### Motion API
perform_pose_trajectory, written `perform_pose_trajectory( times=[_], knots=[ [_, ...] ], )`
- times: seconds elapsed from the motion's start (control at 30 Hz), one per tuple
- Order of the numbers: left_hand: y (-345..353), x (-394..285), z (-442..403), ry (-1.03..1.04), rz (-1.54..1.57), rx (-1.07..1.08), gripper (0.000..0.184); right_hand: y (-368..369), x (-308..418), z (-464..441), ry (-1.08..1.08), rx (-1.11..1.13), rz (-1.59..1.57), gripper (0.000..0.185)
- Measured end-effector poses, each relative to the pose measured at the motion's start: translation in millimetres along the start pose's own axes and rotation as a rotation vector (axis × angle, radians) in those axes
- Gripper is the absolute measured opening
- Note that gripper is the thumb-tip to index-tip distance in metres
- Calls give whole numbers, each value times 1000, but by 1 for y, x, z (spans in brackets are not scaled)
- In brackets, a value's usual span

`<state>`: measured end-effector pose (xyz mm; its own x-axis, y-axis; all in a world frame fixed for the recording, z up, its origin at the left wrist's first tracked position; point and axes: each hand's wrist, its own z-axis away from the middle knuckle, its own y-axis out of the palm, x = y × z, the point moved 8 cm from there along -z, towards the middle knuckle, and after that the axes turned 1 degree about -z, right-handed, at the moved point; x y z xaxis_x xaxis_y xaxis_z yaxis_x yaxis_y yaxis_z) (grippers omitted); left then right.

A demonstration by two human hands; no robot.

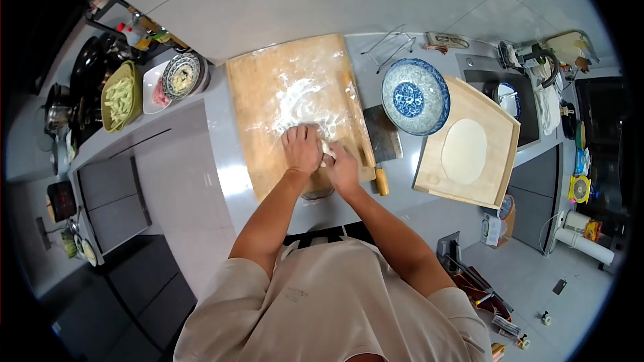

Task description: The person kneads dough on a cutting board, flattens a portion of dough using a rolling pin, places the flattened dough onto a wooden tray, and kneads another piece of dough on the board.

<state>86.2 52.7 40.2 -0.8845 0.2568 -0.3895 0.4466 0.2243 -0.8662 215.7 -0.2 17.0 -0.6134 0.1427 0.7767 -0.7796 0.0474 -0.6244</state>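
Note:
A small piece of white dough (pixel 327 151) shows between my two hands, low on a floured wooden board (pixel 261 107). My left hand (pixel 303 150) is closed over its left side, fingers bent down toward the board. From the right, my right hand (pixel 343 169) grips the same dough, its thumb and fingers curled round it. Much of the dough is hidden under the hands. White flour (pixel 298 100) is spread across the board just beyond them. A rolling pin (pixel 358 117) lies along the board's right edge, close to my right hand.
Right of the board lie a cleaver (pixel 384 135) with a wooden handle and a blue-and-white bowl (pixel 416 97). A wooden tray (pixel 436 184) holds a flat dough sheet (pixel 464 151), near the sink (pixel 530 117). To the left stand a green basket (pixel 122 97) and patterned bowls (pixel 186 75).

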Motion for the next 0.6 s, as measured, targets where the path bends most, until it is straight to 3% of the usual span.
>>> perform_pose_trajectory(
  times=[0.13,0.23,0.27,0.3,0.4,0.53,0.6],
  knots=[
    [19,13,-27,-94,-108,-5,17,5,6,-38,-19,-16,94,25],
    [23,25,-31,-187,-20,73,16,5,21,-51,-45,72,176,29],
    [23,27,-31,-214,11,96,17,2,27,-49,-53,99,205,30],
    [24,39,-24,-251,244,23,26,-2,37,-39,-121,85,192,34],
    [-28,30,-3,-94,244,158,36,-10,57,-6,-321,16,-95,39],
    [-31,50,13,-127,241,120,43,-14,38,11,-330,-15,26,50],
    [-34,70,26,-293,329,29,51,-2,23,7,-223,-72,411,63]
  ],
)
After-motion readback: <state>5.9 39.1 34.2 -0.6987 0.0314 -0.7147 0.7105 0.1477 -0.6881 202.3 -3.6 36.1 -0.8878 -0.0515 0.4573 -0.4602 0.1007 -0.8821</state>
